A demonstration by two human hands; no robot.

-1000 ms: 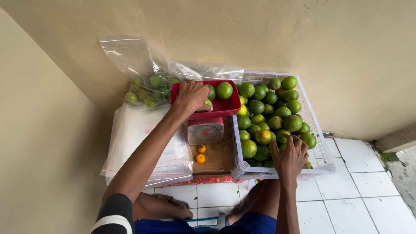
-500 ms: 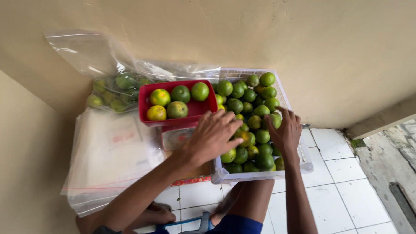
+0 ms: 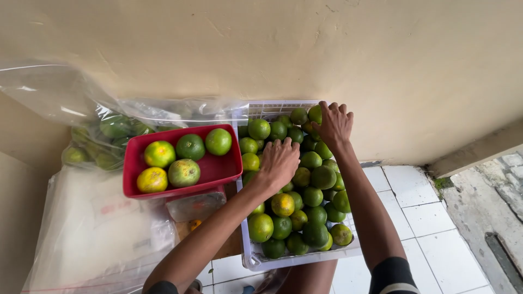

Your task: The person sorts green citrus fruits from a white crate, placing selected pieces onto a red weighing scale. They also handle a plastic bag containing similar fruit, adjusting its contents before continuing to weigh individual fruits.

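A person crouches on white floor tiles (image 3: 436,218) over a white plastic crate (image 3: 305,260) heaped with green citrus fruits (image 3: 316,196). The left hand (image 3: 279,161) lies spread, palm down, on the pile's middle. Farther back, the right hand (image 3: 333,125) cups fruit near the crate's far edge. Left of the crate, a red tray (image 3: 218,170) holds five fruits.

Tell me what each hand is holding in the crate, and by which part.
Neither hand clearly holds anything. The left hand and right hand lie palm-down on the green citrus fruits in the white crate; any grip beneath is hidden.
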